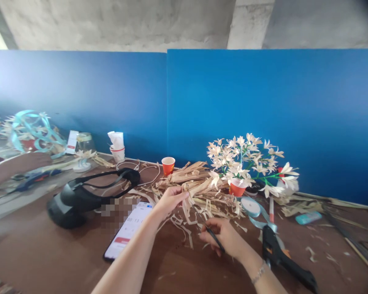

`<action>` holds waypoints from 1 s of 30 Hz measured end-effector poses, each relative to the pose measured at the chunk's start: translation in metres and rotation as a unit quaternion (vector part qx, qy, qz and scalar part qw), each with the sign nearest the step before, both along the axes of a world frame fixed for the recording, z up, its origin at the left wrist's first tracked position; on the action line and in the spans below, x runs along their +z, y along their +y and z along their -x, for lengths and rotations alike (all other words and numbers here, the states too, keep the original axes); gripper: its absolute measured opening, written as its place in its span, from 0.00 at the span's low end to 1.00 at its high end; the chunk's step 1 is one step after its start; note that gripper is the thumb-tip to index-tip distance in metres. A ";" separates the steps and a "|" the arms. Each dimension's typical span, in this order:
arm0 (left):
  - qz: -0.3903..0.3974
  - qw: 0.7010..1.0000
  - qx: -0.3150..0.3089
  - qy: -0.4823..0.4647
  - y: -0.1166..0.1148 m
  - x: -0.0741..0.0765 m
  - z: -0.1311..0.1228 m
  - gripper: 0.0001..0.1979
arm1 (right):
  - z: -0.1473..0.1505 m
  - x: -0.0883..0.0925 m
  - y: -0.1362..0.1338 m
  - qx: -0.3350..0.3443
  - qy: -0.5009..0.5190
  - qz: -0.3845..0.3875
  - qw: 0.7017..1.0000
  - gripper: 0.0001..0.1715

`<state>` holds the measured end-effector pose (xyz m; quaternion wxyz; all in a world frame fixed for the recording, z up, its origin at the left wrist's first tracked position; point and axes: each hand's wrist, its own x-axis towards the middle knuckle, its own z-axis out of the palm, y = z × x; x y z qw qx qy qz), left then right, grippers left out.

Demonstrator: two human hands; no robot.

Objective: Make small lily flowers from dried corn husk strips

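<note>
My left hand (168,199) reaches into a heap of dried straw-coloured husk strips (199,188) on the brown table (43,249), its fingers closed on a strip. My right hand (223,237) rests on the table just in front of the heap, curled round a thin dark stick-like tool (215,238). Behind the heap stands an orange cup (236,188) holding a bunch of pale handmade flowers (247,161) on green stems.
A phone (127,230) lies by my left forearm, a black headset (79,198) further left. A glue gun (282,257), ribbon spool (250,206), small orange cup (168,165) and blue partition (263,114) surround the work. Another person's arm (15,167) shows at left.
</note>
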<state>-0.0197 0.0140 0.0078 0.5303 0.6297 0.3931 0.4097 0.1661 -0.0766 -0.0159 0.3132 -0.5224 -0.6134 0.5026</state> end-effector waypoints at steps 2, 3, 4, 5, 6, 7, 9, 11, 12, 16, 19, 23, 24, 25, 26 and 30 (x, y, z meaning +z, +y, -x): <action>0.023 0.999 0.020 -0.017 -0.001 0.002 0.000 0.15 | 0.000 -0.003 0.001 0.003 -0.001 -0.008 1.000 0.19; 0.033 0.999 0.022 -0.025 -0.001 0.002 -0.001 0.15 | 0.000 -0.005 0.002 0.003 -0.002 -0.013 1.000 0.19; 0.039 0.998 0.020 -0.033 -0.002 0.003 -0.001 0.15 | -0.001 -0.006 0.002 0.002 -0.003 -0.017 1.000 0.19; 0.043 0.998 0.014 -0.039 -0.003 0.003 -0.001 0.16 | -0.001 -0.007 0.002 0.000 -0.004 -0.021 1.000 0.20; 0.045 0.998 0.008 -0.041 -0.003 0.003 -0.001 0.16 | -0.001 -0.007 0.002 -0.003 -0.007 -0.025 1.000 0.20; 0.048 0.998 0.004 -0.039 -0.004 0.003 -0.002 0.15 | -0.001 -0.007 0.002 -0.006 -0.012 -0.031 0.999 0.20; 0.059 0.998 0.000 -0.026 -0.004 0.002 -0.002 0.14 | -0.001 -0.007 0.001 -0.011 -0.027 -0.046 0.999 0.19; 0.067 0.998 -0.002 -0.013 -0.003 0.000 -0.003 0.14 | 0.000 -0.005 0.001 -0.012 -0.043 -0.067 0.997 0.17; 0.070 0.997 -0.003 -0.008 -0.003 -0.002 -0.003 0.13 | 0.000 -0.004 0.000 -0.012 -0.049 -0.077 0.996 0.17; 0.088 0.996 0.001 0.015 0.000 -0.006 -0.002 0.14 | 0.000 -0.002 -0.001 -0.014 -0.079 -0.102 0.992 0.15; 0.095 0.995 0.006 0.021 0.001 -0.006 -0.002 0.14 | 0.000 -0.002 -0.001 -0.017 -0.100 -0.111 0.989 0.15; 0.087 0.996 0.003 0.016 0.000 -0.005 -0.003 0.15 | -0.001 -0.003 -0.001 -0.014 -0.104 -0.114 0.988 0.13; 0.086 0.996 0.002 0.015 0.000 -0.004 -0.003 0.14 | -0.001 -0.004 0.000 -0.014 -0.104 -0.115 0.988 0.13; 0.086 0.996 0.002 0.014 -0.001 -0.004 -0.003 0.14 | -0.001 -0.004 0.000 -0.014 -0.105 -0.117 0.988 0.13; 0.086 0.996 0.001 0.013 -0.001 -0.003 -0.004 0.14 | -0.001 -0.005 0.000 -0.014 -0.105 -0.117 0.987 0.13; 0.083 0.997 0.001 0.005 -0.002 -0.002 -0.005 0.13 | -0.001 -0.006 0.000 -0.014 -0.099 -0.118 0.988 0.13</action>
